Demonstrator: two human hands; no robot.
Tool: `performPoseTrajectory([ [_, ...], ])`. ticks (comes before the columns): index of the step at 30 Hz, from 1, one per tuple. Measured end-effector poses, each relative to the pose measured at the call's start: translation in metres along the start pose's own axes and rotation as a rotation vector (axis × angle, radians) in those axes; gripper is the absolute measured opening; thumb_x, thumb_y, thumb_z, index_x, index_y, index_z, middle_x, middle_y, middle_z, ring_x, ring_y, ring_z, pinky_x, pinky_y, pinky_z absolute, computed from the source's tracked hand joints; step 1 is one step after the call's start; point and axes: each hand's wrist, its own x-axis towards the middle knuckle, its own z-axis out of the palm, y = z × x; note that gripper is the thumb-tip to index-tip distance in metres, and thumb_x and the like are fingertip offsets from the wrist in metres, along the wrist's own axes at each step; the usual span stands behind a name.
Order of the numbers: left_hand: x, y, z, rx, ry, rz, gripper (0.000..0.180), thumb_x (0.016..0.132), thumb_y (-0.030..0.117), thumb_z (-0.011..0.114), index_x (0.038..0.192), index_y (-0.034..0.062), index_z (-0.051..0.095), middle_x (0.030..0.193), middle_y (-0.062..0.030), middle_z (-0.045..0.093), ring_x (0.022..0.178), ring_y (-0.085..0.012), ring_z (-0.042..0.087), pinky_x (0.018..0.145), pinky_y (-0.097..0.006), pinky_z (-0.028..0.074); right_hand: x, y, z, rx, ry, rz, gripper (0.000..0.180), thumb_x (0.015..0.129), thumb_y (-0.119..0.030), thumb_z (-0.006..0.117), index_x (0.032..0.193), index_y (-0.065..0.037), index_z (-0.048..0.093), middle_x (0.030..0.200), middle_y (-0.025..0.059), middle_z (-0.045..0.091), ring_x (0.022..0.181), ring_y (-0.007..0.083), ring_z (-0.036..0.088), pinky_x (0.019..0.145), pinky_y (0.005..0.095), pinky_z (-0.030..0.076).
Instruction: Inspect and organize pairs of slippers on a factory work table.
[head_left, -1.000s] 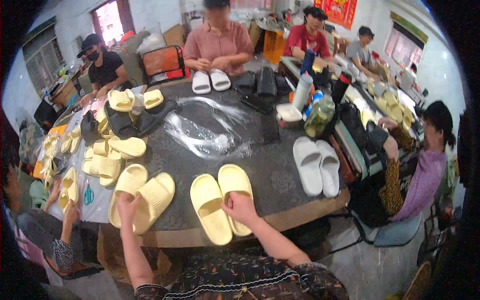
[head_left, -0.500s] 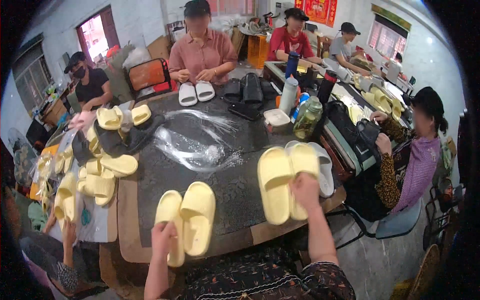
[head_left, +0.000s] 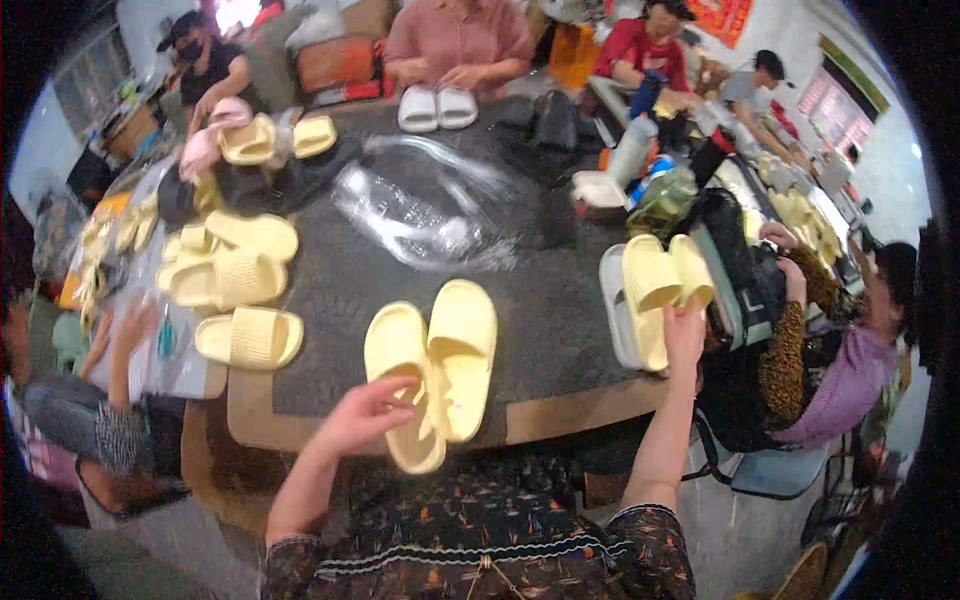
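1. I'm standing by a dark table (head_left: 330,310); at its front edge sits a pair of plain yellow slippers (head_left: 466,318), side by side, toes pointing away from the person
2. The person's left hand (head_left: 365,410) reaches over the left slipper of that pair, fingers parted and half curled; whether they touch it (the blur hides this) I cannot tell
3. The right hand (head_left: 685,338) is closed on a second pair of yellow slippers (head_left: 650,285), near where the two soles meet, in front of some pale grey slippers (head_left: 616,310) on the right side
4. They look light and soft, likely a springy foam that bends easily and won't break, though the smooth surface could slide under a loose pinch
5. The surest hold seems to be under the strap with the thumb on top, or pinching both inner sole edges together, since one slipper held alone might let its partner swing away
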Motion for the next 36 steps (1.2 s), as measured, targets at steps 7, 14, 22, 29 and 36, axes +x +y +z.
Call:
performPoseTrajectory([
  [7, -0.002, 0.036, -0.028, 0.418, 0.216, 0.106, 0.031, 0.08, 0.016, 0.07, 0.108, 0.0027, 0.065, 0.095, -0.0088, 0.068, 0.077, -0.0153, 0.066, 0.068, -0.028, 0.051, -0.069, -0.074, 0.006, 0.338, -0.165, -0.146, 0.047, 0.078, -0.02, 0.074, 0.118, -0.003, 0.057, 0.08, 0.0072, 0.056, 0.073, 0.0239, 0.056, 0.071, 0.0355, 0.047],
  [14, 0.07, 0.047, -0.019, 0.953, 0.31, 0.415, 0.04, 0.08, 0.021, 0.066, 0.114, 0.0033, 0.058, 0.107, -0.0156, 0.061, 0.102, -0.0338, 0.056, 0.088, -0.043, 0.045, -0.122, -0.176, 0.048, 0.498, -0.543, -0.85, 0.065, 0.071, -0.031, 0.077, 0.125, -0.005, 0.052, 0.125, 0.015, 0.052, 0.117, 0.0336, 0.045, 0.1, 0.0412, 0.038],
  [22, 0.15, -0.006, -0.003, 0.991, 0.276, 0.321, 0.023, 0.082, 0.02, 0.061, 0.1, 0.0058, 0.066, 0.091, -0.0133, 0.066, 0.091, -0.0345, 0.055, 0.083, -0.042, 0.045, -0.135, -0.179, 0.078, 0.342, -0.569, -0.854, 0.062, 0.069, -0.011, 0.07, 0.128, -0.016, 0.053, 0.129, 0.0131, 0.049, 0.12, 0.0332, 0.044, 0.103, 0.0425, 0.037],
  [29, 0.148, -0.012, 0.01, 0.783, 0.297, 0.329, 0.014, 0.078, 0.021, 0.068, 0.083, 0.0082, 0.07, 0.081, -0.0092, 0.066, 0.085, -0.0316, 0.056, 0.08, -0.041, 0.046, -0.133, -0.165, 0.066, 0.422, -0.598, -0.858, 0.05, 0.07, -0.016, 0.07, 0.118, -0.013, 0.06, 0.124, 0.0131, 0.053, 0.118, 0.0327, 0.045, 0.103, 0.0417, 0.037],
  [36, 0.152, -0.03, -0.002, 0.204, 0.47, 0.303, 0.008, 0.088, 0.01, 0.058, 0.087, 0.0016, 0.057, 0.071, -0.0004, 0.058, 0.066, -0.009, 0.055, 0.061, -0.025, 0.045, -0.128, -0.188, 0.085, 0.561, -0.643, -0.578, 0.048, 0.076, -0.046, 0.071, 0.102, -0.006, 0.067, 0.099, 0.0134, 0.065, 0.096, 0.0289, 0.06, 0.088, 0.0384, 0.046],
])
